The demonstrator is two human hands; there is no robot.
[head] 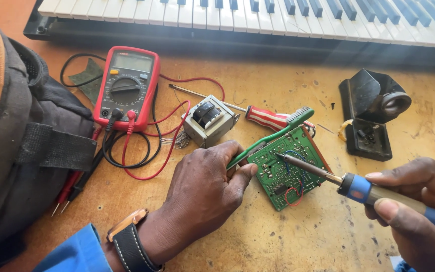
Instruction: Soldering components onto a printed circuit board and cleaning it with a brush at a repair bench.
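Observation:
A green circuit board (284, 168) lies tilted on the wooden table, with blue and red wires on it. My left hand (205, 194) holds a green toothbrush (278, 133) by its handle, and its thumb presses the board's left edge. The bristled head points up and right, past the board's top. My right hand (419, 211) grips a blue-handled soldering iron (358, 186). Its metal tip touches the upper middle of the board.
A red multimeter (127, 85) with red and black leads lies at the left, beside a dark bag (21, 146). A small transformer (208, 121) and a red-striped screwdriver (265, 117) sit behind the board. A black soldering stand (371, 113) is at the right, a keyboard (258, 15) along the back.

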